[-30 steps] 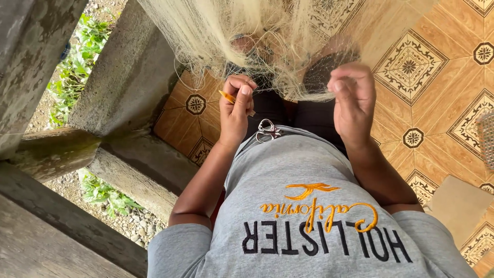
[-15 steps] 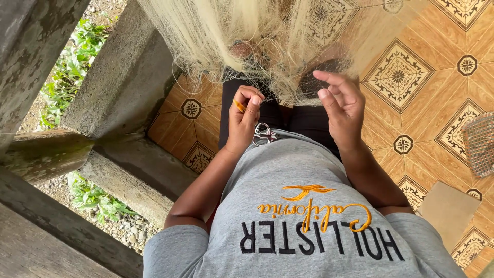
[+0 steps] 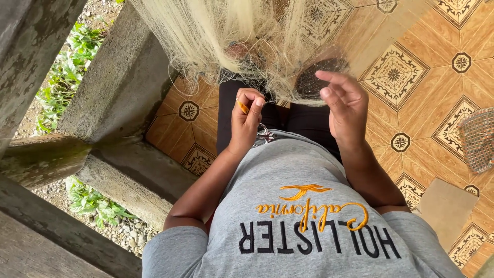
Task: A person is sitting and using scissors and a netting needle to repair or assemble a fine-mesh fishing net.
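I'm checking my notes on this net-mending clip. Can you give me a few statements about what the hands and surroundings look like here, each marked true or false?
1. The left hand pinches a small orange tool. True.
2. The right hand is closed in a fist. False: its fingers are spread, at the pale net.
3. The floor is patterned tile. True.
4. The net is dark green. False: it is pale cream.
5. Small scissors lie on the lap. True.

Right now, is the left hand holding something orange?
Yes, the left hand pinches a thin orange tool between its fingertips, just below the pale net.
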